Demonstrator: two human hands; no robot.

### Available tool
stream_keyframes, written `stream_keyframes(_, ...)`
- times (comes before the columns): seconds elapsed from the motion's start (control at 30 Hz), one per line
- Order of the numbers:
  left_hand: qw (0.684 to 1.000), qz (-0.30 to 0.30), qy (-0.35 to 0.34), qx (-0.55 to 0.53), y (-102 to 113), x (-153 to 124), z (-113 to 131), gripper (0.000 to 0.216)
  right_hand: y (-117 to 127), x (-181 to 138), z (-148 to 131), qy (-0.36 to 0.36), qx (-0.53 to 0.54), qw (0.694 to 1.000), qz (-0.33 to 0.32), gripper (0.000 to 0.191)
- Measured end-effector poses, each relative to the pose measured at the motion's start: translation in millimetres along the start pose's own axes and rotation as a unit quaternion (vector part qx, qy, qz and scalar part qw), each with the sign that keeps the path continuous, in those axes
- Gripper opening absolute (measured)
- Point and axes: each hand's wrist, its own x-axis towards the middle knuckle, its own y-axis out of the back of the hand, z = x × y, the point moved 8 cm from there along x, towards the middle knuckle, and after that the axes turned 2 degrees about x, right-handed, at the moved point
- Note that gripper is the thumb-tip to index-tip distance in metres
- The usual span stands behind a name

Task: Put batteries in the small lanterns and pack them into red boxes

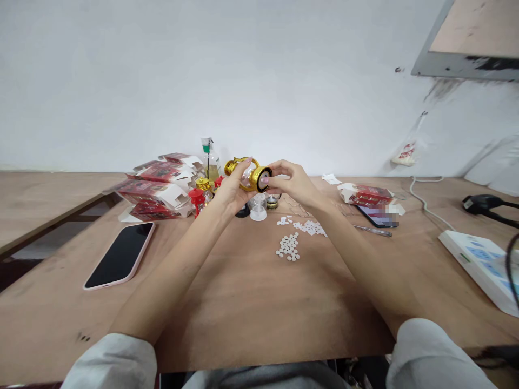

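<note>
Gleaming above the brown desk (243, 302), a gold lantern (252, 177) with a glossy finish and a rounded clear globe is held tilted on its side, its round, dark-recessed base turned to the right. Its body is gripped by the left hand (235, 190). The base is touched by the fingertips of the right hand (294, 182); whether anything small is pinched there cannot be told. Flat, matte white discs (287, 247) are loosely scattered on the desk below, and small white pieces (310, 228) are spread behind them, bordered by the right forearm. Red lanterns (197, 199) are crowded beside the left wrist, partly hidden by it, with a bottle (211, 168) behind. Creased red-and-white cartons (158, 186) are piled to the left, near a pink-edged phone (119, 256). At the right, a slender tool (373, 231), another red carton (367, 195) and a white power strip (478, 270) are seen.
</note>
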Motion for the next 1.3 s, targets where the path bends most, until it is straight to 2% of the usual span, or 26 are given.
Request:
stream_keyframes(0.2, 0.999, 0.030, -0.043, 0.004, 3.8, -2.3, 1.3, 0.028, -1.2, 0.4, 3.8, -0.018, 0.000, 1.000, 0.008, 0.024)
stream_keyframes(0.33, 0.996, 0.048, -0.072, -0.004, 4.6, -6.3, 2.7, 0.027, 1.1, 1.7, 5.9, -0.003, -0.001, 1.000, 0.026, 0.027)
stream_keyframes(0.53, 0.998, 0.027, -0.061, 0.004, 0.1, -8.1, -0.9, 0.031, 4.6, 4.4, 15.0, -0.007, -0.014, 0.999, 0.049, 0.028)
stream_keyframes(0.73, 0.997, 0.052, -0.064, 0.000, 1.6, -9.0, -2.7, 0.023, 4.8, 7.6, 27.4, -0.035, -0.027, 0.997, 0.068, 0.028)
stream_keyframes(0.9, 0.996, 0.055, -0.067, -0.015, -0.5, -12.8, 0.2, 0.018, 2.9, 9.8, 31.9, -0.023, -0.025, 0.998, 0.060, 0.029)
stream_keyframes(1.13, 0.994, 0.097, -0.048, -0.033, 9.1, -7.5, -2.0, 0.016, -0.6, 10.6, 37.4, -0.059, 0.058, 0.995, 0.063, 0.026)
stream_keyframes(1.3, 0.994, 0.084, -0.031, -0.069, 7.3, -4.8, -3.8, 0.016, 3.8, 12.8, 40.3, -0.094, 0.085, 0.991, 0.053, 0.014)
